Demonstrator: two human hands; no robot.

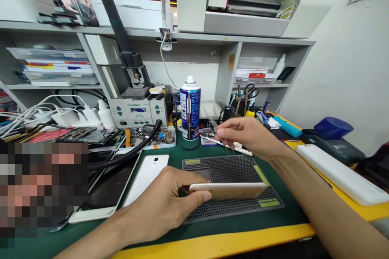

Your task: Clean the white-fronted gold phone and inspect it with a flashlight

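Observation:
A gold phone (231,191) is tilted up on its long edge over a grey honeycomb mat (234,166). My left hand (170,198) pinches its left end between thumb and fingers. Behind and right of the phone, my right hand (243,134) is raised, its thumb and forefinger closed on something thin and clear that is too small to name. Below those fingers lies a white stick-like item (240,148). A white phone (148,176) rests on the green mat beyond my left wrist.
A blue spray can (190,109) stands behind the mat. At the left are a grey control station (138,111), a parts tray (148,137) and a black cable. On the right lies a long white case (340,173). Shelves (188,36) span the back.

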